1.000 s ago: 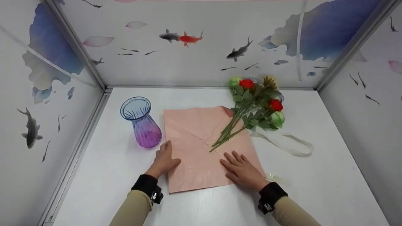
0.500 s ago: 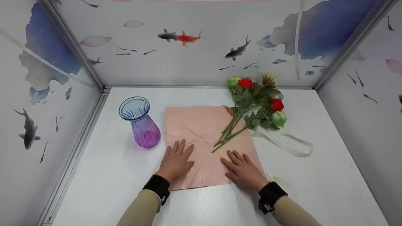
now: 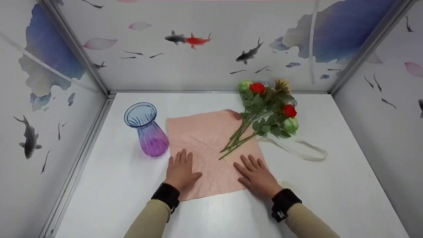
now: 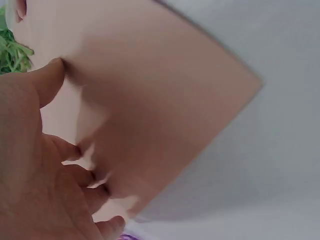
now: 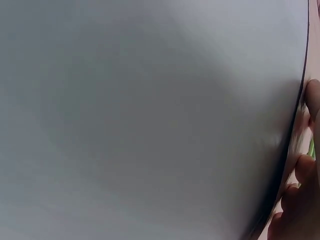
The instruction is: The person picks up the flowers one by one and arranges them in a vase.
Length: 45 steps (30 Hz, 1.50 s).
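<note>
Left hand (image 3: 181,174), right hand (image 3: 259,178) spread wide, flat on pink paper (image 3: 211,175), holding nothing.
Looks early: paper laid out, flowers (image 3: 255,125) loose over its far right, unwrapped; ribbon (image 3: 291,151) slack by right edge, vase (image 3: 152,138) upright just left, unfilled.

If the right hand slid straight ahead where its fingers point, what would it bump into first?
Most likely the green flower stems lying across the pink paper, a little ahead of the right hand. Nothing else seems to stand between, though depth is hard to judge.
</note>
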{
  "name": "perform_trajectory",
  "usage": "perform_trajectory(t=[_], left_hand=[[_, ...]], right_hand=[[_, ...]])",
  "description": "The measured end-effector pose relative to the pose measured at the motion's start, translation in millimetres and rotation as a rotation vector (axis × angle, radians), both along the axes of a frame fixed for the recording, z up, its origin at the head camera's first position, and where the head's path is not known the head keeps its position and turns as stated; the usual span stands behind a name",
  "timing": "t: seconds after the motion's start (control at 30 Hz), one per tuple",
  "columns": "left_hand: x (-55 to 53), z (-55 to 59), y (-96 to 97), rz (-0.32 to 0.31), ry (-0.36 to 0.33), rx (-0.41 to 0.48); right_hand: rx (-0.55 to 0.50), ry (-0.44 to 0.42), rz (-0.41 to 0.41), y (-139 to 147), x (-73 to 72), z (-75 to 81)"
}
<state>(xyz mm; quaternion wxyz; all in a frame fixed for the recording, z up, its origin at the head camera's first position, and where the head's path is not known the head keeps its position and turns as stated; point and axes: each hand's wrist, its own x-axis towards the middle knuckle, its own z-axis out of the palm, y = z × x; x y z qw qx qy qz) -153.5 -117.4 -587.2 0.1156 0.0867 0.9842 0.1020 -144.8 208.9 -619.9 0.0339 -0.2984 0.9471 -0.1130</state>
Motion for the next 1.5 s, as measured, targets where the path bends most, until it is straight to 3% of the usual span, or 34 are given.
perform_trajectory(t=[0.23, 0.43, 0.6, 0.87, 1.0, 1.27, 1.37, 1.5], left_hand=[[3.6, 9.6, 5.4, 0.045, -0.026, -0.027], [0.5, 5.7, 5.5, 0.051, -0.028, 0.019], [-3.2, -5.1, 3.1, 0.046, 0.027, 0.061], [-10.2, -15.3, 9.1, 0.041, 0.131, 0.039], [-13.5, -17.9, 10.9, 0.06, 0.182, 0.002], [-19.5, -18.3, 17.4, 0.051, 0.25, -0.04], [-20.4, -19.8, 17.8, 0.042, 0.25, -0.045], [-21.5, -14.8, 13.9, 0.036, 0.179, 0.005]], right_hand=[[0.019, 0.029, -0.015, -0.6, -9.7, -0.2], [0.056, 0.026, -0.044, 1.9, -15.4, -2.0], [0.063, 0.011, -0.09, 1.0, -15.0, 0.6], [0.077, 0.008, -0.133, -0.5, -16.0, 2.6], [0.092, -0.036, -0.137, 1.7, -17.3, 6.7], [0.068, 0.024, -0.161, 5.8, -14.1, 7.5], [0.054, 0.035, -0.167, 7.4, -14.3, 5.9], [0.031, 0.045, -0.172, 10.5, -14.4, 6.1]])
